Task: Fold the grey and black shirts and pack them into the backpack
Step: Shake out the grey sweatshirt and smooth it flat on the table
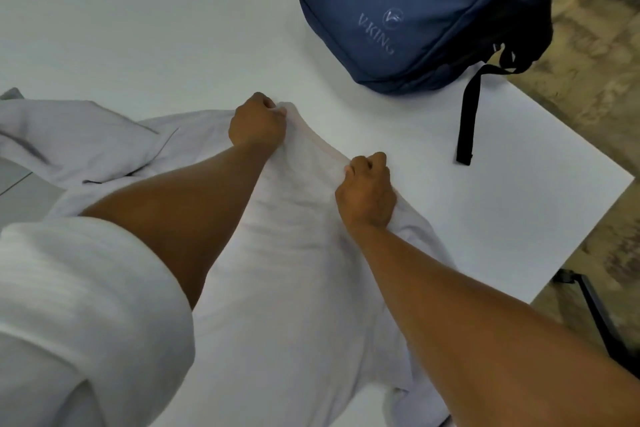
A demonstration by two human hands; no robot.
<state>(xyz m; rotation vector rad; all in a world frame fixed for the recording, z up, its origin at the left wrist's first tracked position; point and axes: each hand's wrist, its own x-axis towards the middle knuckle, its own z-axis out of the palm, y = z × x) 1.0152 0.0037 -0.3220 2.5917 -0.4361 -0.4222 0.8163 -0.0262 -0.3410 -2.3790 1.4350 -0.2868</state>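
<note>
Grey shirt (294, 288) lies spread on the white table (173, 28), filling the lower centre of the frame, with a loose sleeve or flap trailing off to the middle left. Its long axis runs from bottom centre up toward the middle of the frame, tilted slightly left. The far edge is the gripped one, arcing between the two hands.

Left hand (256, 123) sits at the upper end of that edge, just above frame centre, fingers clenched around a bunch of cloth. Right hand (367, 191) sits lower and to the right, fingers likewise curled into the fabric. Both hold the same edge, a short span of cloth between them, raised a little into a ridge. Motion blur; exact pinch points not clear.

Judgement: shirt is being spread or squared up for a fold; no fold made yet. The body of the cloth lies below the fingers in the frame, toward the person.

Navy backpack (433, 10) lies in the upper right, apart from the shirt, nearer the right hand. Its black strap (469, 114) hangs down over bare table. Backpack appears closed from this side; cannot confirm.

Open table above and upper left of the hands. Table edge and corner run close at the right; floor beyond. Black shirt not in view.
</note>
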